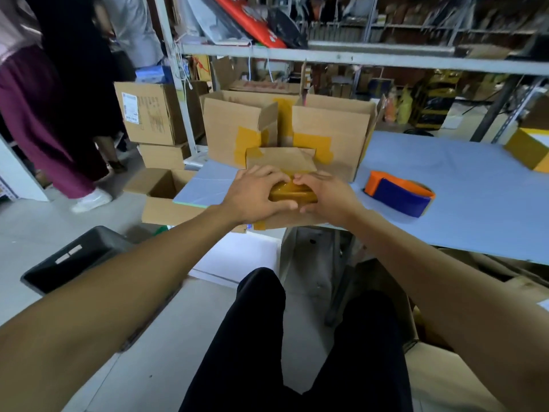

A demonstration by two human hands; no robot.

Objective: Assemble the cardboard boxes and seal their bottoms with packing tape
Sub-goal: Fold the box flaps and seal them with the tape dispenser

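- Closest to us, the person's dark-trousered legs (297, 337) fill the bottom of the shot, both bare forearms reaching forward over them.
- Left hand (255, 194) is curled around the near left side of the tape roll (292, 195), thumb tucked under it; right hand (323, 197) grips the other side, fingertips meeting the left's on top.
- That amber roll sits between the two hands, over a small cardboard box (280, 162) at the near edge of the blue table (460, 185).
- The step in hand looks like getting the tape going, probably hunting for the loose end, though I can't tell whether any tape is peeled yet.
- Next call, I'd say: free the end, stick it to the box's bottom seam, and pull a strip across while one hand steadies the flaps.
- Beyond the hands, one large open box (326, 126) with amber patches already on it.
- Off to the right of the right hand, one orange-and-blue tape dispenser (399, 196), untouched.
- Count: one roll, one dispenser.
- Boxes: two near the hands, one open on the floor (160, 191) left of the left hand, a stack of two (154, 120) beyond it, one yellow box (528, 150) far right.
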